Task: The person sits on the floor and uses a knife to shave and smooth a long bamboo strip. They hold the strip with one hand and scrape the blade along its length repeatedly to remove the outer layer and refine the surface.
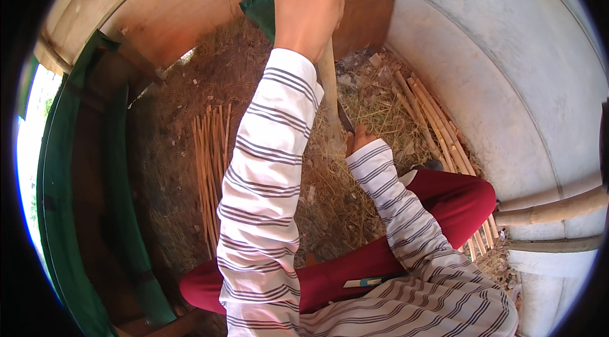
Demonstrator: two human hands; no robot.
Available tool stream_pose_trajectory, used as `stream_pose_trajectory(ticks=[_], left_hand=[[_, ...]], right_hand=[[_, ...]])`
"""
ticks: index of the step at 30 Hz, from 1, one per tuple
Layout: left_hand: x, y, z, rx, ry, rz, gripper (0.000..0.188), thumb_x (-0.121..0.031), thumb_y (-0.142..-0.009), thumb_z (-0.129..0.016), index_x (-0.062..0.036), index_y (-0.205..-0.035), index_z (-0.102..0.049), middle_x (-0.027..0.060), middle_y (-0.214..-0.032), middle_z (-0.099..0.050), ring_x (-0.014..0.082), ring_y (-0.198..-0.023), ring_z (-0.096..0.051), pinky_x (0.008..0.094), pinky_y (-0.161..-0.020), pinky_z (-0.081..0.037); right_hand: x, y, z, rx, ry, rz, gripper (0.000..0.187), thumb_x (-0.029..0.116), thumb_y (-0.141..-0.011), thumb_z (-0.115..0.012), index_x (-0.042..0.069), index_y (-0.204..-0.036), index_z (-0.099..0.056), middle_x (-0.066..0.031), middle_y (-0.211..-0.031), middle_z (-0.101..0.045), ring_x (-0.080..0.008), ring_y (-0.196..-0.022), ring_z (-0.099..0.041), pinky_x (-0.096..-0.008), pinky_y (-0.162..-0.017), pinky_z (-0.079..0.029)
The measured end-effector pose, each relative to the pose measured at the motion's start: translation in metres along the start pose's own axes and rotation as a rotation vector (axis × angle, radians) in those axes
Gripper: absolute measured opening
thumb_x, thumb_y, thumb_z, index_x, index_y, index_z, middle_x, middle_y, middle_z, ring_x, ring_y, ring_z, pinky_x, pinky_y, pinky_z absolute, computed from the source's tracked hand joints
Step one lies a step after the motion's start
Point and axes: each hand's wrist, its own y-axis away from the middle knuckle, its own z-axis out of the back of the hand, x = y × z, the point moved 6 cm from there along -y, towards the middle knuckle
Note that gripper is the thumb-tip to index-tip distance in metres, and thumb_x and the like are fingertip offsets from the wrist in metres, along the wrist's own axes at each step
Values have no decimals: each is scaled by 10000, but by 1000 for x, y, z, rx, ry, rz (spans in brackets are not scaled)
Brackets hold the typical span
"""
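Observation:
My left hand point(309, 12) is raised at the top of the head view, its fingers wrapped round a long pale bamboo strip point(328, 83). The strip runs down from that fist toward the straw-strewn ground, between my two arms. Lower down and to the right, my right hand point(361, 140) is closed on a knife. Its dark, narrow blade point(346, 118) lies against or very close to the strip's right side. The knife's handle is hidden in my fingers.
Thin bamboo strips point(211, 165) lie bundled left of my left arm. Longer strips point(444, 124) lie along the pale curved wall point(482, 64) at right. My crossed legs in dark red trousers point(349, 267) hold a small blue-and-cream object point(363, 283). Green sheeting point(60, 204) lines the left side.

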Motion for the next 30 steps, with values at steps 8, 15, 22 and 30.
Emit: stream_pose_trajectory(ticks=[8, 15, 22, 30], left_hand=[[-3, 4, -8, -22, 18, 34, 322, -83, -816, -604, -116, -597, -370, -57, -510, -273, 61, -394, -242, 280, -411, -167], [-1, 5, -3, -35, -6, 32, 355, -89, -818, -601, -135, -585, -336, -57, -497, -262, 69, -392, -235, 285, -410, -160], [-3, 1, 2, -67, 0, 18, 351, -93, -813, -607, -133, -588, -339, -49, -487, -260, 76, -393, -240, 290, -414, -163], [1, 1, 0, -51, 8, 8, 315, -107, -823, -595, -117, -586, -388, -41, -479, -299, 82, -384, -279, 290, -394, -189]], right_hand=[[-13, -3, 4, -43, 55, 28, 334, 320, -975, -509, 2, -910, -587, -197, -549, -571, -369, -497, -600, -455, -470, -468], [17, 21, 59, -217, -161, 65, 308, 289, -965, -542, 15, -832, -589, -173, -498, -538, -351, -434, -571, -422, -424, -440], [3, 21, 46, -118, -101, 22, 335, 302, -970, -505, -12, -896, -592, -198, -538, -569, -375, -480, -603, -450, -450, -472], [40, 25, 98, -278, -263, 27, 281, 278, -962, -553, 13, -869, -572, -187, -506, -535, -363, -459, -585, -431, -442, -441]])
